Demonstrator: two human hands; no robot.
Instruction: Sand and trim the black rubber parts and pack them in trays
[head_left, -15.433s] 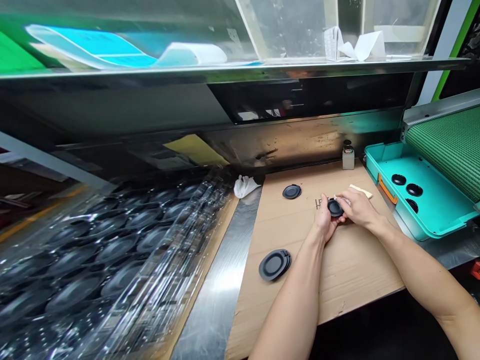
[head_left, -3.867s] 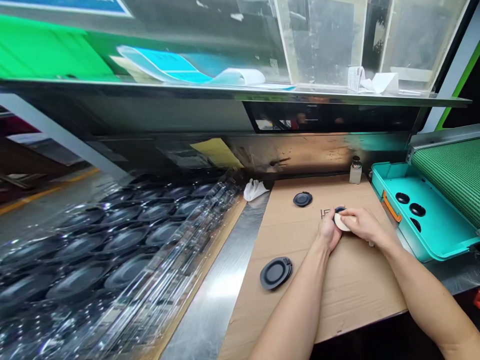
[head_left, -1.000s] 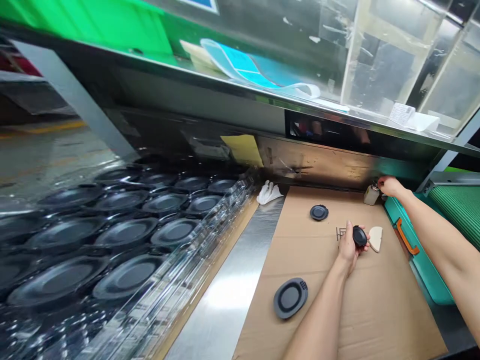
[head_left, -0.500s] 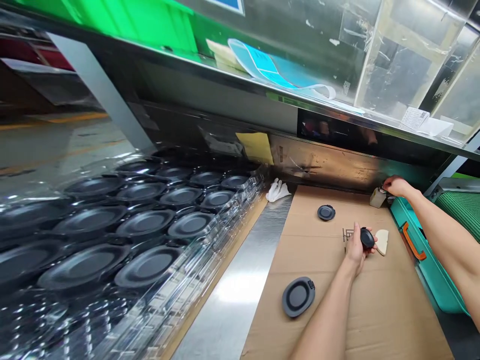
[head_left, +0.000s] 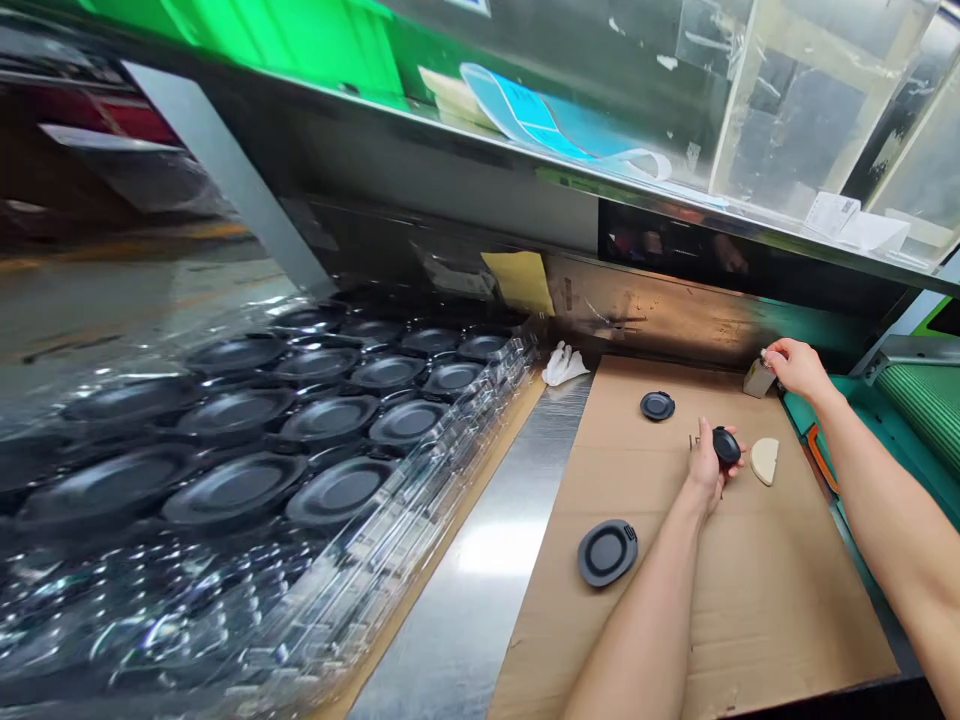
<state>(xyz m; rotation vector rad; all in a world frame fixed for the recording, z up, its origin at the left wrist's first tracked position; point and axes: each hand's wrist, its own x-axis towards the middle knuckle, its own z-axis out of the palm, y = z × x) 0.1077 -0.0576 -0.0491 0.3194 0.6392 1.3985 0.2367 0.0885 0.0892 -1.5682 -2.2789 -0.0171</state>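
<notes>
My left hand (head_left: 707, 464) is closed around a black oval plastic part (head_left: 726, 446) with a raised rim, above the cardboard. Farther off to the right, my right hand (head_left: 801, 366) pinches the top of a small pale square-sided bottle (head_left: 759, 378), which looks slightly tilted; its cap is hidden by the fingers. A cream half-round pad (head_left: 765, 461) lies just right of my left hand. Two more black oval parts rest on the cardboard: a small one (head_left: 658, 405) behind my left hand, and a larger one (head_left: 607, 553) left of my forearm.
Clear plastic trays (head_left: 420, 520) hold several black oval parts on the left. A cardboard sheet (head_left: 757, 580) covers the metal bench (head_left: 480, 560). A crumpled white glove (head_left: 564, 364) lies at the back. To the right is a teal toolbox with an orange handle (head_left: 820, 458), beside a green belt (head_left: 919, 400).
The view has shifted a little, so the bench items sit higher. My right hand remains at the bottle's top, and the bottle has turned slightly. My left hand still holds its black part.
</notes>
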